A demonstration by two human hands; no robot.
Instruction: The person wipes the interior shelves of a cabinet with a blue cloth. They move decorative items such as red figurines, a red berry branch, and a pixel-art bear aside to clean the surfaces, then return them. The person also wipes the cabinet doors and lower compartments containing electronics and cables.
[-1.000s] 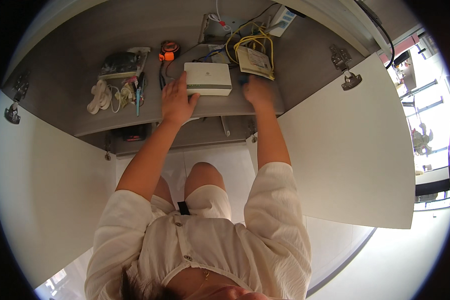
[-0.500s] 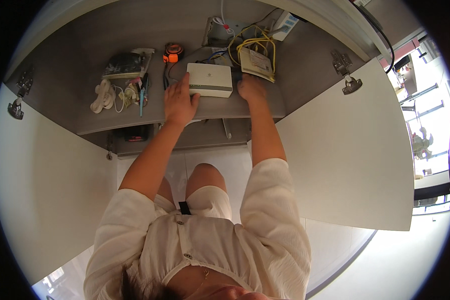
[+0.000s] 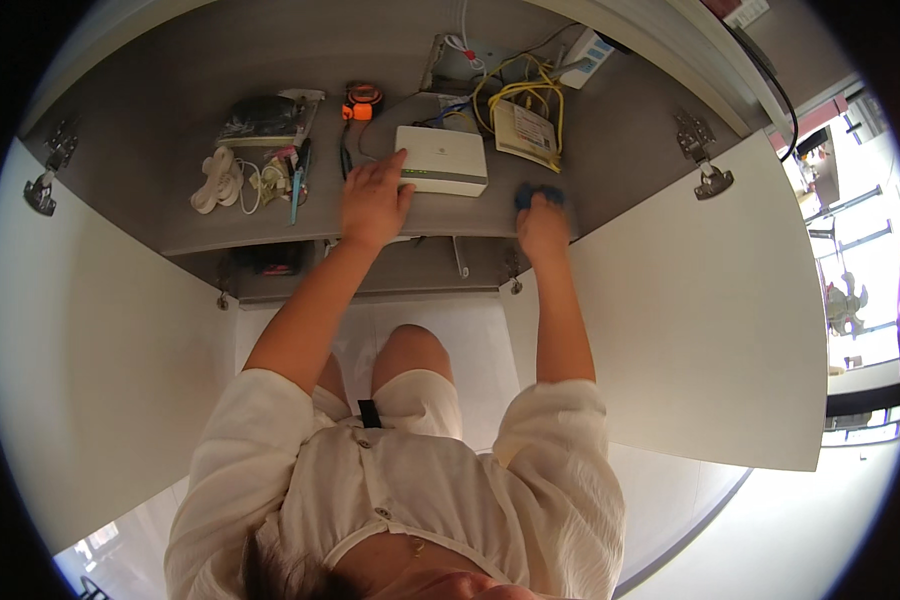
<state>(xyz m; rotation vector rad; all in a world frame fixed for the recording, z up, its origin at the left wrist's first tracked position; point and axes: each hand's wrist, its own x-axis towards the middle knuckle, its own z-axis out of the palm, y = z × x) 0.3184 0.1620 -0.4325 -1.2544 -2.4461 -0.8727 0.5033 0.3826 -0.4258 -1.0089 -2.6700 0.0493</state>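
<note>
A flat white box-shaped device (image 3: 442, 158) lies on the grey cabinet shelf (image 3: 610, 150). My left hand (image 3: 372, 200) rests on its near left corner with fingers spread over the edge. My right hand (image 3: 542, 225) presses a small blue cloth (image 3: 536, 192) onto the shelf just right of the device. Behind the device lies a tangle of yellow cables (image 3: 526, 95) over a flat cream device (image 3: 526, 132).
An orange tape measure (image 3: 362, 100), coiled white cords (image 3: 232, 180), a blue pen (image 3: 298, 180) and a dark packet (image 3: 266, 116) lie on the shelf's left part. White cabinet doors stand open at left (image 3: 100, 350) and right (image 3: 700, 320). A white power strip (image 3: 588, 56) sits at the back.
My right hand has drawn back from beside the white device to the shelf's front edge, with the blue cloth now showing under its fingers. My left hand stayed on the device.
</note>
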